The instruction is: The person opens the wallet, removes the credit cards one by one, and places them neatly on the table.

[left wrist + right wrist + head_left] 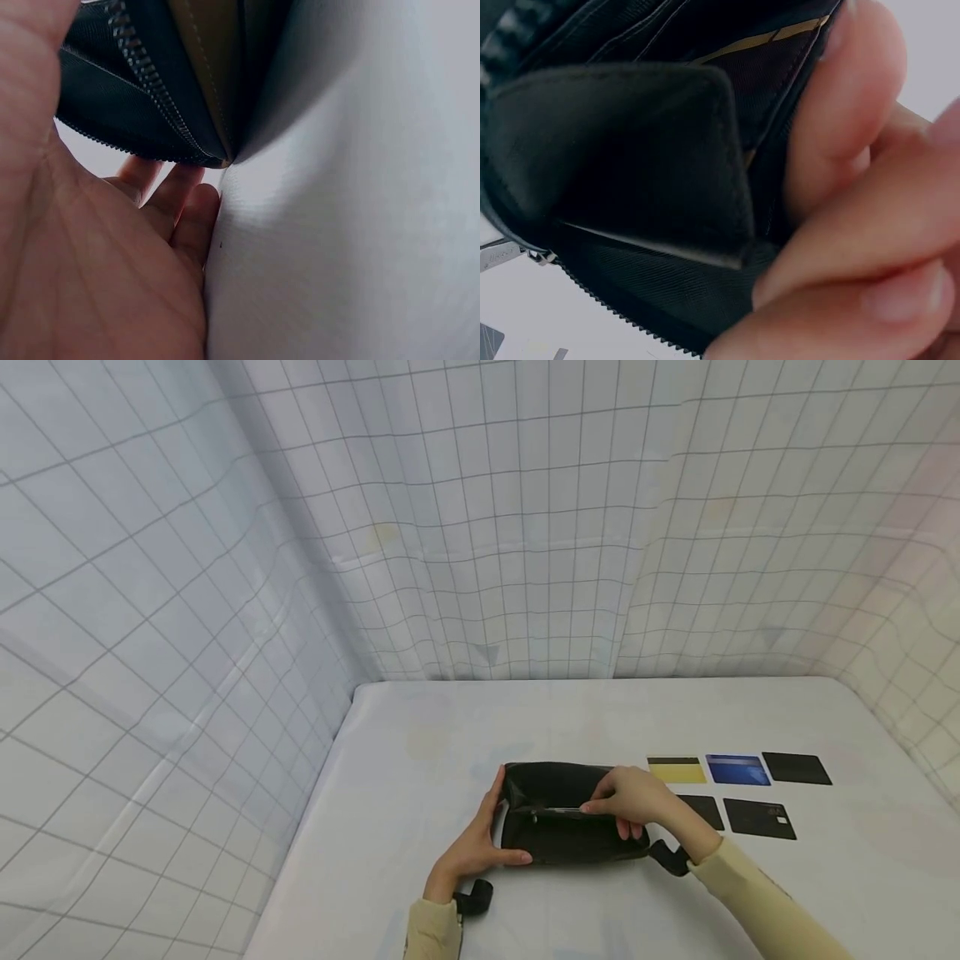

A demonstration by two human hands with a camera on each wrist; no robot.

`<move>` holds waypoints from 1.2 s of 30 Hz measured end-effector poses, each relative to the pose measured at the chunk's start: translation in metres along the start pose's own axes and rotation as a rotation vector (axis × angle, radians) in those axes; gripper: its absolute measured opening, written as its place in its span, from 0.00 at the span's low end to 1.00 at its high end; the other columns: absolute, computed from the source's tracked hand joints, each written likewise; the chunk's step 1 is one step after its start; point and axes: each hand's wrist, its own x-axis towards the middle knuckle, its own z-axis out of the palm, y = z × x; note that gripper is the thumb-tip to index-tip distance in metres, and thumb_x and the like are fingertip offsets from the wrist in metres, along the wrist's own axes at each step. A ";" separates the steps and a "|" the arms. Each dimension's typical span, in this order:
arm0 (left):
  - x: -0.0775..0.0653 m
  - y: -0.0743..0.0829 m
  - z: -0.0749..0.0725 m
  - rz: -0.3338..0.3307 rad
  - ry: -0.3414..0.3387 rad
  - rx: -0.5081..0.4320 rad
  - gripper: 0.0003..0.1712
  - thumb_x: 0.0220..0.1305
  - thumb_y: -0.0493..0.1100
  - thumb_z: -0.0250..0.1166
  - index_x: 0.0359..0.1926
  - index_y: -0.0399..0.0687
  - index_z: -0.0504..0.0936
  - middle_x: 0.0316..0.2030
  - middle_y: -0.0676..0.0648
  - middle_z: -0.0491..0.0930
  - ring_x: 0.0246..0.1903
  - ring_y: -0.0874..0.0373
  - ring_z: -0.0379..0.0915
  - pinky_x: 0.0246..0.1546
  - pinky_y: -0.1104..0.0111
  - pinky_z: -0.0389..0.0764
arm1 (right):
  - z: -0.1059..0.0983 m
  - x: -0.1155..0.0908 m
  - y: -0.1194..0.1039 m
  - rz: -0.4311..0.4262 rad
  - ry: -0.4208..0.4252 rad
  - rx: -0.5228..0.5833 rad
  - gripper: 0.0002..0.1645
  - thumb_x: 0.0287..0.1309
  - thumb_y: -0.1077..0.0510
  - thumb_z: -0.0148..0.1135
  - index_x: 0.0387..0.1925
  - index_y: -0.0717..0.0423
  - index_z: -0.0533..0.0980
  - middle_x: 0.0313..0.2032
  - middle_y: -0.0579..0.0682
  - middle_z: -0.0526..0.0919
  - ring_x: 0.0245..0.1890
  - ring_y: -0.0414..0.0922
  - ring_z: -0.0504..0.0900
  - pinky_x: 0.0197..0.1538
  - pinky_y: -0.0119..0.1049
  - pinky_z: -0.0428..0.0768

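A black zip wallet lies spread open on the white table, its inside facing up. My left hand holds its left end, thumb on the front edge and fingers at the back corner. In the left wrist view, fingertips touch the zipped edge of the wallet. My right hand reaches into the right side, pinching the top of the middle divider between thumb and fingers. The right wrist view shows a dark inner flap beside the curled fingers; whether a card sits between them is hidden.
Right of the wallet lie a yellow card, a blue card and a black card in a back row. Two dark cards lie in front, one partly behind my right hand. Gridded white cloth encloses the table.
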 end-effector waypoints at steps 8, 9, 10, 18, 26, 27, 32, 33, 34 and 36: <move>0.000 -0.001 0.000 0.008 -0.001 -0.001 0.73 0.45 0.49 0.78 0.73 0.71 0.28 0.73 0.56 0.29 0.71 0.53 0.32 0.65 0.48 0.48 | 0.008 0.003 -0.001 0.005 0.076 -0.129 0.11 0.55 0.46 0.67 0.32 0.48 0.85 0.05 0.43 0.71 0.04 0.38 0.69 0.11 0.33 0.70; 0.000 -0.001 0.000 0.007 -0.002 -0.001 0.73 0.45 0.49 0.78 0.73 0.71 0.28 0.73 0.56 0.29 0.71 0.53 0.32 0.65 0.48 0.48 | 0.009 0.004 -0.002 0.009 0.093 -0.151 0.11 0.55 0.45 0.67 0.32 0.47 0.85 0.04 0.43 0.70 0.04 0.38 0.69 0.11 0.31 0.68; -0.001 -0.002 0.000 0.006 -0.003 0.000 0.73 0.46 0.49 0.78 0.73 0.71 0.28 0.73 0.56 0.29 0.71 0.53 0.32 0.65 0.48 0.48 | 0.011 0.004 -0.002 0.015 0.108 -0.172 0.11 0.54 0.45 0.68 0.32 0.47 0.85 0.04 0.42 0.69 0.04 0.38 0.68 0.11 0.30 0.66; -0.001 -0.002 0.000 -0.002 -0.003 0.004 0.73 0.46 0.48 0.78 0.73 0.72 0.28 0.73 0.57 0.29 0.71 0.54 0.32 0.65 0.48 0.47 | 0.019 0.006 -0.001 0.049 0.210 -0.277 0.12 0.50 0.42 0.69 0.29 0.44 0.86 0.13 0.38 0.76 0.05 0.37 0.68 0.11 0.29 0.61; -0.002 0.005 0.000 0.008 -0.004 0.002 0.73 0.46 0.48 0.78 0.74 0.69 0.27 0.73 0.55 0.29 0.71 0.52 0.33 0.65 0.47 0.48 | 0.021 0.008 -0.002 0.064 0.281 -0.355 0.14 0.48 0.41 0.71 0.26 0.45 0.86 0.20 0.39 0.80 0.13 0.37 0.70 0.15 0.33 0.68; -0.001 0.005 0.000 0.008 -0.004 0.002 0.73 0.46 0.48 0.78 0.74 0.69 0.28 0.73 0.55 0.29 0.71 0.52 0.33 0.65 0.47 0.48 | 0.021 0.008 -0.002 0.064 0.288 -0.362 0.14 0.47 0.40 0.71 0.25 0.45 0.86 0.20 0.40 0.80 0.15 0.37 0.70 0.15 0.33 0.68; 0.000 -0.001 0.000 0.008 -0.002 0.016 0.73 0.46 0.49 0.78 0.73 0.71 0.27 0.73 0.57 0.29 0.71 0.54 0.32 0.65 0.48 0.47 | 0.021 0.008 -0.001 0.062 0.312 -0.357 0.15 0.48 0.40 0.70 0.24 0.45 0.86 0.21 0.40 0.80 0.18 0.38 0.71 0.17 0.33 0.68; 0.000 -0.002 0.000 0.011 -0.001 0.020 0.73 0.46 0.50 0.78 0.73 0.71 0.27 0.73 0.56 0.29 0.71 0.53 0.32 0.65 0.48 0.48 | 0.021 0.008 -0.001 0.061 0.320 -0.354 0.15 0.48 0.39 0.70 0.24 0.45 0.86 0.22 0.40 0.80 0.19 0.38 0.72 0.17 0.34 0.69; -0.001 -0.001 0.000 0.015 0.002 0.025 0.73 0.46 0.50 0.78 0.74 0.70 0.27 0.73 0.55 0.29 0.71 0.52 0.32 0.65 0.47 0.48 | 0.022 0.009 0.000 0.060 0.329 -0.350 0.15 0.48 0.39 0.70 0.24 0.45 0.86 0.22 0.40 0.81 0.19 0.38 0.73 0.17 0.34 0.69; -0.001 -0.001 0.000 0.014 0.004 0.029 0.73 0.46 0.51 0.78 0.74 0.70 0.28 0.73 0.55 0.29 0.71 0.51 0.33 0.65 0.46 0.48 | 0.022 0.009 0.000 0.059 0.350 -0.346 0.16 0.49 0.39 0.69 0.23 0.45 0.86 0.22 0.41 0.81 0.20 0.39 0.74 0.17 0.34 0.69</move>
